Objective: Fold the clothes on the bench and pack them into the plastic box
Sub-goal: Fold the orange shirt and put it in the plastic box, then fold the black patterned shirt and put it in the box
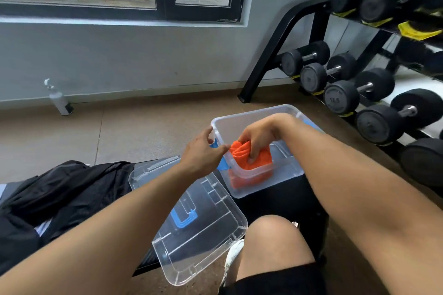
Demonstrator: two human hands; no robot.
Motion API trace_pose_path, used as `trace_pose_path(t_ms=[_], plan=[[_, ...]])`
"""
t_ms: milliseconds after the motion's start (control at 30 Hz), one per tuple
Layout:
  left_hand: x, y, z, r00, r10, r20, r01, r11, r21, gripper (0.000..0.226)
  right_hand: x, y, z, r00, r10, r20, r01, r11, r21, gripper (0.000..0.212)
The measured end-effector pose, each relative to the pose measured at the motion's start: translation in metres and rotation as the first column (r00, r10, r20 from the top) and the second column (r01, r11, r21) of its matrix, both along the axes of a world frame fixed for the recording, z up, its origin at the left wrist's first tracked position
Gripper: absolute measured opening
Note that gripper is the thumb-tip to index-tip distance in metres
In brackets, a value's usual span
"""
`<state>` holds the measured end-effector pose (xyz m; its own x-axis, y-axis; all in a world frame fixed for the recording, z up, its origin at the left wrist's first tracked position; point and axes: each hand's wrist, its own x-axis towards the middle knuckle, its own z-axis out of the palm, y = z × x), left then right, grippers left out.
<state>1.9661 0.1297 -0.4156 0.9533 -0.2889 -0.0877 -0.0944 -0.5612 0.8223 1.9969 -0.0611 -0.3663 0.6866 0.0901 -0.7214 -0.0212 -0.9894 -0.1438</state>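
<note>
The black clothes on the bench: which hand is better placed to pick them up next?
Probably the left hand. It is open and holds nothing, and the black clothes lie on its side, beyond the lid. The right hand grips the orange garment inside the plastic box.

Black bench [282, 201] runs under both forearms. Clear plastic box [291, 170] sits on it beneath the right hand. Clear lid [203, 230] (blue handle, overhanging the edge) lies under the left forearm. Black clothes [60, 189] heaped left of it.
</note>
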Motion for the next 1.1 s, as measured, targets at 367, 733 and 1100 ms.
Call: trace_pose_path(t_ms=[367,733,1100], plan=[[0.002,0.015,-0.007,0.974,-0.217,0.062,0.207,0.968,0.142,0.093,0.013,0.001,-0.012,0.961,-0.114,0.25,0.11,0.993,0.03,0.06],[-0.001,0.021,-0.009,0.905,-0.371,0.207,0.243,0.852,0.463,0.072,0.0,0.009,-0.035,0.995,-0.096,0.021,0.097,0.994,-0.041,0.054],[-0.006,0.022,-0.004,0.887,-0.41,0.212,0.242,0.804,0.542,0.077,0.006,0.021,-0.031,0.999,-0.037,0.014,0.038,0.994,-0.105,0.055]])
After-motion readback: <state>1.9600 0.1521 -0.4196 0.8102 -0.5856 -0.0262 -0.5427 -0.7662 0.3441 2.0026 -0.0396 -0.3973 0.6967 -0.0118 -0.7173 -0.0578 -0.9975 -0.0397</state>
